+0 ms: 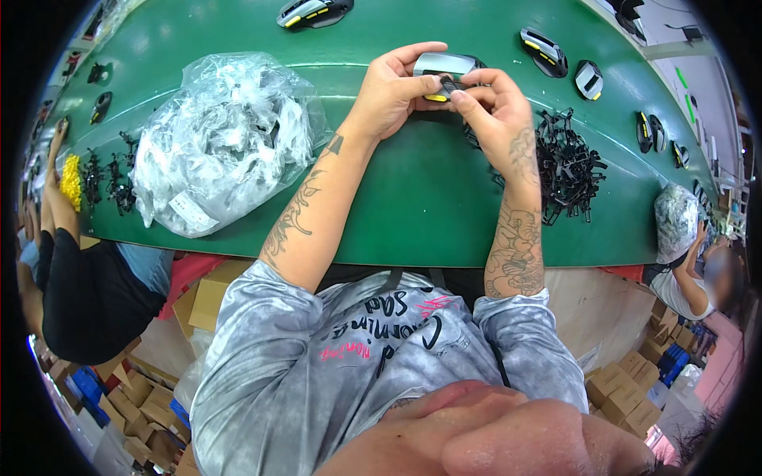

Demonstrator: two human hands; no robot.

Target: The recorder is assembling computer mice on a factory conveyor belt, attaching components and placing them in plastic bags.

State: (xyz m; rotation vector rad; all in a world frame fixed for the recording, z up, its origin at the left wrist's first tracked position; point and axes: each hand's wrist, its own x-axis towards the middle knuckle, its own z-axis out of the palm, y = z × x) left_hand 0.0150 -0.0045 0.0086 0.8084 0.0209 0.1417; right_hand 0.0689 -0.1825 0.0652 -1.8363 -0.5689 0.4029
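Observation:
Over the far middle of the green table (397,214), both hands meet at a grey and black computer mouse shell (446,63) with a yellow strip. My left hand (389,94) is closed around the shell's left side, thumb on its near edge. My right hand (496,111) pinches a small black plastic part (450,86) against the shell. Whether that part sits in the shell or only touches it, I cannot tell. A heap of small black plastic parts (567,166) lies just right of my right wrist.
A large clear plastic bag (226,143) of wrapped pieces fills the left side. More mouse shells lie along the far side (316,12) and right (544,51). Yellow pieces (71,182) and black parts (121,178) are far left. Other people sit at both ends; cardboard boxes (623,393) stand below.

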